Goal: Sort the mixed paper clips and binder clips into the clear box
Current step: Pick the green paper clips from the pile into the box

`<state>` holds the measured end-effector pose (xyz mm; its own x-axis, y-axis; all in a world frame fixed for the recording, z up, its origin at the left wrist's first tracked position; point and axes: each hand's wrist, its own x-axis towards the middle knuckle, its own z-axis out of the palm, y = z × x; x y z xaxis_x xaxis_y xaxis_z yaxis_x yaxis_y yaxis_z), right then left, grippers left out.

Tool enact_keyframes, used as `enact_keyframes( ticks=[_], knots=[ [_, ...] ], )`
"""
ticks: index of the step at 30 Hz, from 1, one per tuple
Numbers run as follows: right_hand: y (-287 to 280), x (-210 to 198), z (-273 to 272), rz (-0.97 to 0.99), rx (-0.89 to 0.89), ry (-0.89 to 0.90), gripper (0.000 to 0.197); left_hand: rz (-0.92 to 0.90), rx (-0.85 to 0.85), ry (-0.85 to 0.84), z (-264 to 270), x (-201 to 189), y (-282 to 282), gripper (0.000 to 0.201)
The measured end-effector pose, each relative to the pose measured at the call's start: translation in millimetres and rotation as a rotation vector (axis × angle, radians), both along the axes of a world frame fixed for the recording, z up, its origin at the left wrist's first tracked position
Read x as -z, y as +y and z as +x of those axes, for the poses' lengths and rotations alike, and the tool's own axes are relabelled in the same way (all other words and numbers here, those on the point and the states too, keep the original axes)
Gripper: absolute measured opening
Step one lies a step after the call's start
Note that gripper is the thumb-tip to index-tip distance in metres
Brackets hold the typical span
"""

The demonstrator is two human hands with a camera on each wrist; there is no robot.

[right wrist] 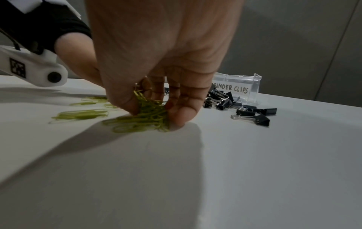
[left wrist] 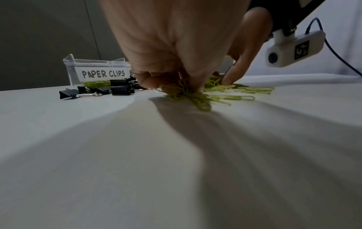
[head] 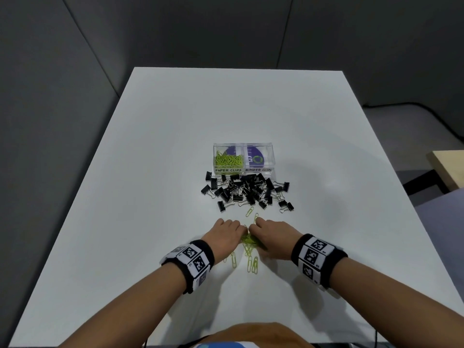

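Observation:
A clear two-part box stands mid-table, labelled PAPER CLIPS and BINDER CLIPS. Green paper clips lie in its left half; the right half shows only a purple label. A heap of black binder clips lies just in front of the box. Nearer me, a bunch of green paper clips lies on the table. My left hand and right hand meet over that bunch. The left fingers curl round the bunch of green paper clips, and the right thumb and fingers pinch the bunch too.
Loose green paper clips lie scattered below the hands and two more lie between the hands and the binder clips. The white table ends at grey walls. A wooden surface stands off to the right.

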<state>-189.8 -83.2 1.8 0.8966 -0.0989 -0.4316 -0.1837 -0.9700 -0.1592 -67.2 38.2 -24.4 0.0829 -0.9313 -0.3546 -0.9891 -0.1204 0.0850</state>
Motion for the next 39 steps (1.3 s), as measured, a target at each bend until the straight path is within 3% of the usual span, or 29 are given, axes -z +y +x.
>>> enact_keyframes(
  ticks=[8, 18, 28, 33, 39],
  knots=[
    [7, 3, 6, 0.024, 0.116, 0.006, 0.027, 0.044, -0.099, 0.23, 3, -6, -4, 0.037],
    [-8, -1, 1, 0.277, 0.297, -0.123, 0.021, 0.015, -0.237, 0.369, 4, -14, -4, 0.035],
    [-23, -18, -3, 0.407, 0.383, -0.163, 0.02, 0.044, -0.304, 0.463, 23, -28, -12, 0.031],
    [-35, -46, 14, 0.448, 0.382, -0.254, 0.017, -0.117, -0.27, 0.469, 41, -52, -18, 0.029],
    [-58, -78, 83, 0.417, 0.423, -0.443, 0.018, -0.308, -0.352, 0.366, 85, -93, -43, 0.028]
  ],
)
